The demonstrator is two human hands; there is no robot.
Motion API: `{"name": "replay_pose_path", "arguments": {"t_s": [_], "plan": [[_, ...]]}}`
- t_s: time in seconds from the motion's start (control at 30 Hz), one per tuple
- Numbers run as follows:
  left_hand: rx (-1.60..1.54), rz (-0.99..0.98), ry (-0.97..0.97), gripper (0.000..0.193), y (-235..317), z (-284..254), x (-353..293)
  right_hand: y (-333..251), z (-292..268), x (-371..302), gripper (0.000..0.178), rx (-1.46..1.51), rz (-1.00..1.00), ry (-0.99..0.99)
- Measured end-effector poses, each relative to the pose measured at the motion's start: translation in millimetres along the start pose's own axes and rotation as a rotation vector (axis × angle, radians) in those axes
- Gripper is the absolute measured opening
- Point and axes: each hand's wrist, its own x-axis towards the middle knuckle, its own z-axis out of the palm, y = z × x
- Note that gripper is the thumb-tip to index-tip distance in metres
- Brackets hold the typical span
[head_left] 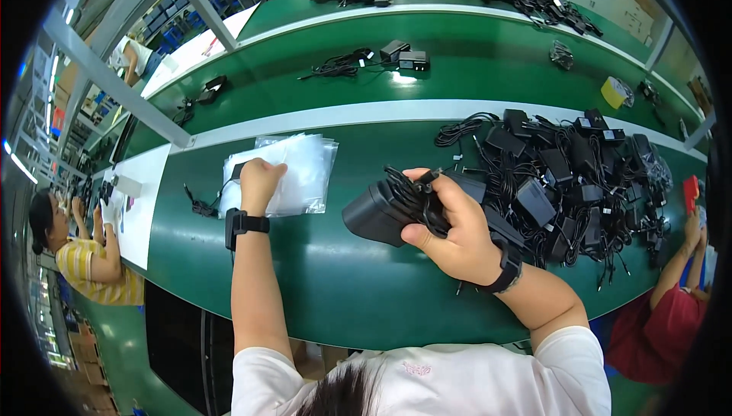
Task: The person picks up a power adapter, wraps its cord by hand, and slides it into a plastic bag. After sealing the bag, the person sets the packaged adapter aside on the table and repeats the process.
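Observation:
My right hand (461, 237) grips a black power adapter (374, 214) with its cord bundled against it, held above the green table. Thumb and fingers close around the cord bundle. To the left, my left hand (263, 181) is closed over a stack of clear plastic bags (309, 176); its fingertips are hidden, so whatever it pinches cannot be made out. A small black piece with a thin cord (202, 206) shows beside that hand, the cord trailing onto the table. Right of my right hand lies a large heap of black adapters and cords (537, 199).
A white ledge (366, 112) runs behind the work area. Beyond it, more adapters (412, 57) and a yellow object (612, 93) lie on another green surface. A co-worker in yellow stripes (95, 267) sits left; one in a red top (667, 332) is at right.

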Motion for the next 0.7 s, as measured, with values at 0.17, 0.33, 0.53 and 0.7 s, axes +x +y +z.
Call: {"name": "replay_pose_path", "arguments": {"t_s": [0.17, 0.33, 0.53, 0.7], "plan": [[-0.589, -0.260, -0.115, 0.037, -7.2, -14.7, 3.9, 1.1, 0.9, 2.8, 0.058, 0.385, 0.214, 0.047], [-1.062, -0.407, 0.086, 0.042, -11.1, -40.2, 2.0, 2.8, 0.6, 8.3, 0.062, 0.538, 0.259, 0.103], [-0.331, 0.254, 0.071, 0.055, 93.1, -5.8, -78.7, 8.2, -5.1, 14.7, 0.048, 0.768, 0.455, 0.116], [-0.275, 0.486, 0.132, 0.047, 115.3, 22.4, -121.1, 18.2, 6.2, 14.3, 0.039, 0.978, 0.630, 0.187]]}}
